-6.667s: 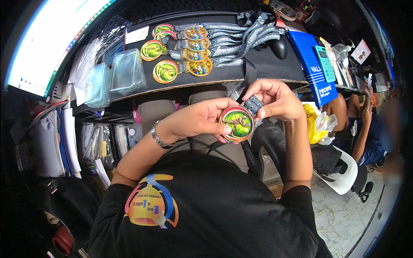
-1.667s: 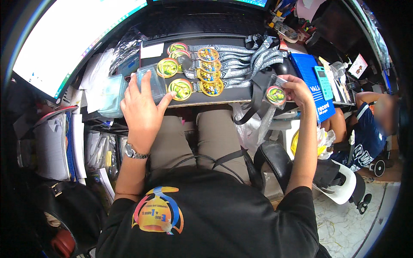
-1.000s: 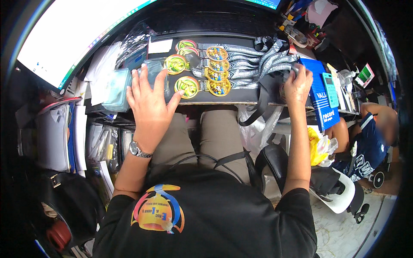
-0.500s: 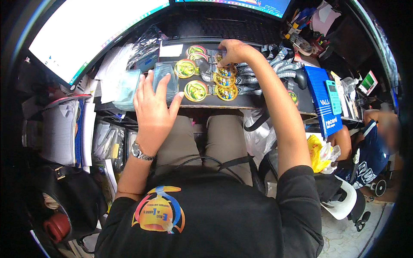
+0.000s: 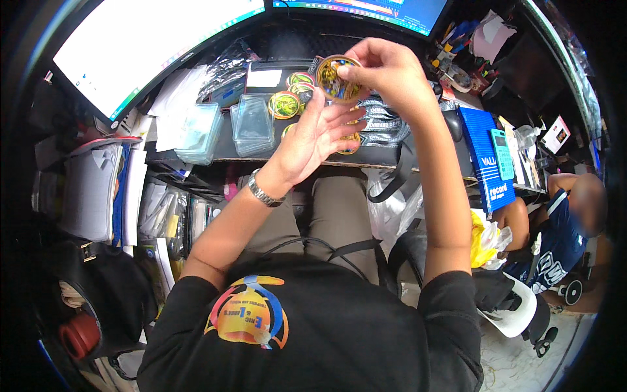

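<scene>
Presently, medal above counter, left of right hand, rim pinched between its thumb and fingers; left hand just below, fingers spread, apparently holding nothing; thumb contact unclear.

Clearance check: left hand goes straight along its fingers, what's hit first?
Probably the grey ribbons, just past the open left hand in the picture; depth is unclear, so it may pass above them and meet the right forearm.
</scene>
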Motion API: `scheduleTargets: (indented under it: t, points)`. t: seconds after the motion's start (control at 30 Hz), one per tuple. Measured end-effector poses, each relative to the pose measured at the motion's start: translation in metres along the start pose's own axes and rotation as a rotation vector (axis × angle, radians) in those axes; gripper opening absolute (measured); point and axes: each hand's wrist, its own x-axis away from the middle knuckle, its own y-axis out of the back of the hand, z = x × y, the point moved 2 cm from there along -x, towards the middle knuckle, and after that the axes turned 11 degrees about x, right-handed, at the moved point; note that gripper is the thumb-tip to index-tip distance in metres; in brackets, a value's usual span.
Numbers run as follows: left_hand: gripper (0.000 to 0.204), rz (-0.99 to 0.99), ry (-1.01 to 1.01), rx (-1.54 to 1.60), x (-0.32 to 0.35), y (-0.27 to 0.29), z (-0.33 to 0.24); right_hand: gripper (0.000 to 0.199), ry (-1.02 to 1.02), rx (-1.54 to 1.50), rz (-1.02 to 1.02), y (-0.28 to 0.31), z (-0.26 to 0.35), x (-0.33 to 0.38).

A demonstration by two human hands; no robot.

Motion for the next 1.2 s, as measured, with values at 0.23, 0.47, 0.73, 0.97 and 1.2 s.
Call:
scheduleTargets:
  t: [0.23, 0.47, 0.73, 0.97, 1.2]
  points:
    - [0.054, 0.22, -0.202, 0.132, -0.015, -0.041, -0.03, 0.018, -0.137, -0.517, -0.095, 0.001, 0.01, 0.081]
    - [0.028, 0.321, -0.314, 0.311, -0.039, -0.039, -0.1, 0.019, -0.248, -0.737, 0.021, 0.013, -0.041, 0.106]
    - [0.017, 0.303, -0.57, 0.246, 0.011, -0.018, -0.173, 0.023, -0.346, -0.947, 0.027, 0.058, -0.108, 0.135]
    - [0.015, 0.328, -0.68, 0.3, 0.055, -0.013, -0.174, 0.024, -0.401, -1.052, -0.157, 0.081, -0.144, 0.159]
    - [0.022, 0.149, -0.842, 0.103, 0.065, -0.034, -0.119, 0.023, -0.678, -1.112, -0.357, 0.083, -0.162, 0.189]
